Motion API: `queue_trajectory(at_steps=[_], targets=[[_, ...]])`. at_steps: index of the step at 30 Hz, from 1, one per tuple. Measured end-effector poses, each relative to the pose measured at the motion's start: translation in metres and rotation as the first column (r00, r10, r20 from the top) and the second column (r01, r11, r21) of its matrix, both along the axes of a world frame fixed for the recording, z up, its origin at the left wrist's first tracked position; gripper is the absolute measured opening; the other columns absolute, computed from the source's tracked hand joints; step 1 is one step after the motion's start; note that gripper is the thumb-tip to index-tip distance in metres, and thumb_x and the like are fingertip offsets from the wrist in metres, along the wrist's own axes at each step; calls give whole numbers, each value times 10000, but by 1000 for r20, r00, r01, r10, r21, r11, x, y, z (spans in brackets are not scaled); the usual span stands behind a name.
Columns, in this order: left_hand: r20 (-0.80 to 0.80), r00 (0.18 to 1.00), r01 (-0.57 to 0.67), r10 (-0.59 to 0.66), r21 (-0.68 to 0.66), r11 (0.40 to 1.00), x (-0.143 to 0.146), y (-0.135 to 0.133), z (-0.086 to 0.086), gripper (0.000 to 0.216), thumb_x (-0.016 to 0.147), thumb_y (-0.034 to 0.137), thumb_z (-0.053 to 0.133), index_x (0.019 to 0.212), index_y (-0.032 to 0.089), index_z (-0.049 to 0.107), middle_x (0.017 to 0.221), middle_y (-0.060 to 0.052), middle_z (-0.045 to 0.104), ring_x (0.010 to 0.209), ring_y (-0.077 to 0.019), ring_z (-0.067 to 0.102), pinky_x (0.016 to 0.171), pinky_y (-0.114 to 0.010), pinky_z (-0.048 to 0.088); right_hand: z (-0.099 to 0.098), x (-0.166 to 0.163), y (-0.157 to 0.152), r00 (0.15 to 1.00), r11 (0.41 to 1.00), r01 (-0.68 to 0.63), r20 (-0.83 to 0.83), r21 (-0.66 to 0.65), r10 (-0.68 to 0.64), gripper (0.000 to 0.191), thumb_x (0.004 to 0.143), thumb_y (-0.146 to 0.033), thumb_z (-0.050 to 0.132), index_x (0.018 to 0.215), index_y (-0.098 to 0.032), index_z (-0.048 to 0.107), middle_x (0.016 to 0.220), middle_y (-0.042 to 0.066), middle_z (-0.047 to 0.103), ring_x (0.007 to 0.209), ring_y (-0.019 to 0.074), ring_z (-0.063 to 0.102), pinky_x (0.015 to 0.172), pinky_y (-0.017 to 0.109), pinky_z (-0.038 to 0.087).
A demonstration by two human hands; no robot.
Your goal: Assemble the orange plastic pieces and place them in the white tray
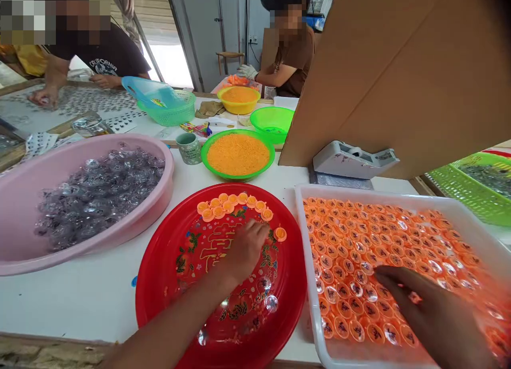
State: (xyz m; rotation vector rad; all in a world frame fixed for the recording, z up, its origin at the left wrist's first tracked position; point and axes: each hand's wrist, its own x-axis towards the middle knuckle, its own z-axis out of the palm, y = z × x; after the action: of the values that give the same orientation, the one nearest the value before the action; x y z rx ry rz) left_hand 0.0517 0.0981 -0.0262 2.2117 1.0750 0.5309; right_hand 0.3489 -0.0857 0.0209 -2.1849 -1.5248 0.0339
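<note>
My left hand (245,249) rests over the middle of a red patterned plate (167,284), fingers curled down toward a lone orange cap (280,234); what they hold, if anything, is hidden. A row of orange caps (235,205) lies along the plate's far side, and a few clear domes (271,303) lie near its front. My right hand (423,310) lies flat with fingers stretched over a white tray (311,326) packed with several orange caps topped by clear domes (359,262).
A pink basin (24,198) of clear domes stands at left. A green bowl of orange bits (238,155), a small cup (189,148), more bowls, a cardboard sheet (399,71), a white device (353,159) and a green basket (479,190) lie beyond. Two people work at the far side.
</note>
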Motion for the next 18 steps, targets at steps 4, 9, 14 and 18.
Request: queue_trajectory(at_steps=[4,9,14,18], targets=[[17,974,223,-224,58,973,-46,-29,0,342,877,108,492,1196,185,587,1210,-109,635,1197,-250,542,1046,-450,439,-1,-72,35,950,964,-266,-171,-8,261,218,916,-407,506,893,-294,691,901,44,741,728,209,696,628,302,533],[31,996,84,-84,-6,996,-84,-47,-2,432,909,153,443,1326,251,499,1367,-75,551,1295,-242,477,1087,-449,417,-6,-140,68,855,882,-461,-310,-92,415,199,919,-237,469,870,-235,662,837,40,706,735,189,654,673,287,488],[89,985,-143,151,-91,986,-77,-28,3,315,889,140,451,1146,197,624,1171,-96,661,1102,-237,603,977,-445,490,-17,-176,102,854,813,-504,-311,-292,417,170,831,-106,507,721,-199,598,703,21,665,628,160,595,583,245,392],[47,995,-84,92,-152,985,-62,-20,8,391,763,163,637,1153,190,634,1228,-123,627,1174,-296,550,1025,-462,431,-15,-172,169,866,830,-496,-220,-255,450,170,800,-66,524,778,-186,642,789,40,689,723,165,610,660,237,412]])
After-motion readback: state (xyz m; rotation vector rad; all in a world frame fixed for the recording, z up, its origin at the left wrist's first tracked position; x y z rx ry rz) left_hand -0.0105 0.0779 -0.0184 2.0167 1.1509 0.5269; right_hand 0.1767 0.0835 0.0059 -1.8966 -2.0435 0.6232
